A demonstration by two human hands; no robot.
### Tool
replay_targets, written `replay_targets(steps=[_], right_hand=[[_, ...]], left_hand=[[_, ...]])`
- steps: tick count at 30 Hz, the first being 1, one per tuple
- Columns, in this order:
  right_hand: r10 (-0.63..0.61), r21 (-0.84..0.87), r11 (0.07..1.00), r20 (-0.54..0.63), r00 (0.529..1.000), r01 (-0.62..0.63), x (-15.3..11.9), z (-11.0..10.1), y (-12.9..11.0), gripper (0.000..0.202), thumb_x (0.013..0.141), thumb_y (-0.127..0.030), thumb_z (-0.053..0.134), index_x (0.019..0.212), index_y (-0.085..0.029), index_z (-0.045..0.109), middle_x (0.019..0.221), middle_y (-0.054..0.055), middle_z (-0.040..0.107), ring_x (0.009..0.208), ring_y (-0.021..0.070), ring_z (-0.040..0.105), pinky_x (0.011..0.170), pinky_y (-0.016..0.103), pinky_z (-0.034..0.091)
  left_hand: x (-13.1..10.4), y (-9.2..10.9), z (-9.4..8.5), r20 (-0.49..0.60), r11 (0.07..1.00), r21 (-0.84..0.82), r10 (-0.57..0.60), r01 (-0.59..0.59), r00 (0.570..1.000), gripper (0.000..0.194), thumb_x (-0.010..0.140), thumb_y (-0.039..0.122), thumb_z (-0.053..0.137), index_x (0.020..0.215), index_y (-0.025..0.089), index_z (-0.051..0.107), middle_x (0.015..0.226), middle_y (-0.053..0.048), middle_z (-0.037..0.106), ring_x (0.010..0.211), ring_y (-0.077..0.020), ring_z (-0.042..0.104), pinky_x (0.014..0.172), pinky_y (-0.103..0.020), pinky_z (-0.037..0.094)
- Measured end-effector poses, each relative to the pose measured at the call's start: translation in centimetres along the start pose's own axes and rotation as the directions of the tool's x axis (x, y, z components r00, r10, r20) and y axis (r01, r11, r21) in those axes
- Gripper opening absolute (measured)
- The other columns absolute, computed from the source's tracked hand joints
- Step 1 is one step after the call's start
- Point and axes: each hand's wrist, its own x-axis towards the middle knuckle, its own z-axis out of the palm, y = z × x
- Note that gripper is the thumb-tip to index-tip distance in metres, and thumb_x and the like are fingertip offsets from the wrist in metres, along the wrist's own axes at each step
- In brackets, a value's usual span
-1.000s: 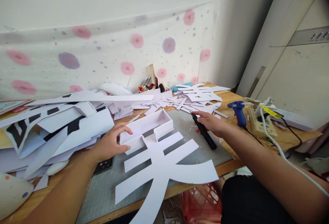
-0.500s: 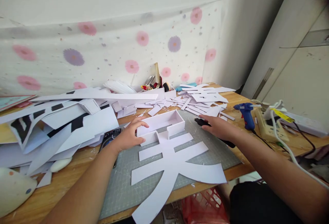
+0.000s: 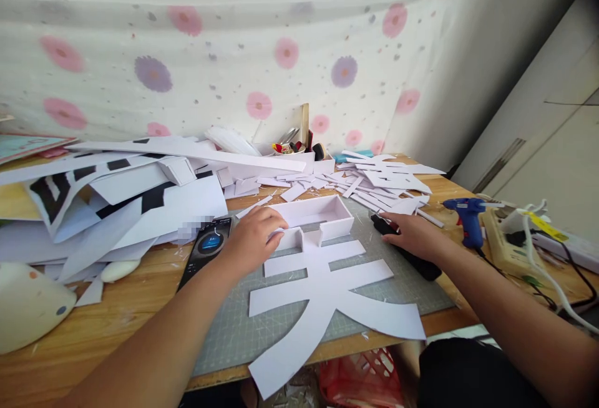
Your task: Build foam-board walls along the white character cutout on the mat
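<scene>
A flat white foam-board character (image 3: 322,283) with branching strokes lies on the green cutting mat (image 3: 224,339). Thin upright walls form a box-like frame (image 3: 337,219) along its far end, with a gap at the near side. At the frame's left corner is my left hand (image 3: 256,236), fingers and thumb closed around the wall there. To the right of the character, my right hand (image 3: 414,233) has its fingers curled over a black tool (image 3: 423,264), perhaps a utility knife. The hand covers the tool's middle.
A phone (image 3: 208,246) lies left of my left hand. White board sheets (image 3: 154,202) are heaped at left, and cut strips (image 3: 379,180) at the back right. A blue glue gun (image 3: 470,221) stands by a power strip (image 3: 508,242) with cables. Below the table is a red basket (image 3: 360,377).
The view has shifted, showing more of the phone. My left fingers and thumb have drawn closer together at the frame's left corner. My right hand stays on the black tool.
</scene>
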Motion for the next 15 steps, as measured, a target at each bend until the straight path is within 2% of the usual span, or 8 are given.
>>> replay_targets(steps=[6,11,13,15], right_hand=[[0.108,-0.084,0.991,0.029,0.994,-0.106,0.0,0.3,0.4,0.058,0.074,-0.050,0.060,0.123,-0.020,0.054,0.098,0.011,0.070,0.085,0.0289,0.064,0.065,0.033,0.042],[0.126,-0.088,0.989,0.054,0.991,-0.121,0.0,-0.1,-0.2,0.047,0.072,-0.044,0.062,0.111,-0.019,0.059,0.097,0.011,0.070,0.083,0.0280,0.064,0.065,0.033,0.043],[0.136,-0.073,0.988,-0.013,0.991,-0.136,-0.3,-0.9,-0.8,0.039,0.074,-0.039,0.059,0.106,-0.018,0.063,0.096,0.011,0.071,0.084,0.0288,0.064,0.068,0.034,0.044],[0.149,0.016,0.989,-0.124,0.981,-0.148,-0.9,-2.0,-1.8,0.037,0.078,-0.037,0.056,0.109,-0.019,0.064,0.097,0.010,0.071,0.085,0.0278,0.064,0.071,0.034,0.046]], left_hand=[[-0.1,-0.1,0.3,0.038,1.000,0.026,-0.012,0.011,0.999,0.019,0.084,0.016,0.049,0.093,0.020,0.066,0.091,-0.004,0.068,0.089,-0.0214,0.057,0.082,-0.038,0.044],[-0.1,-0.4,0.6,0.053,0.999,0.034,-0.019,0.017,0.998,0.021,0.086,0.017,0.047,0.092,0.020,0.067,0.089,-0.004,0.070,0.088,-0.0212,0.059,0.081,-0.037,0.044],[0.0,-0.4,0.6,0.050,0.999,0.040,-0.023,0.021,0.998,0.022,0.087,0.018,0.047,0.092,0.020,0.068,0.088,-0.004,0.070,0.087,-0.0212,0.059,0.081,-0.037,0.045],[0.0,-0.2,0.6,0.046,0.999,0.044,-0.028,0.026,0.999,0.022,0.086,0.018,0.047,0.092,0.020,0.068,0.088,-0.004,0.070,0.087,-0.0214,0.059,0.082,-0.038,0.045]])
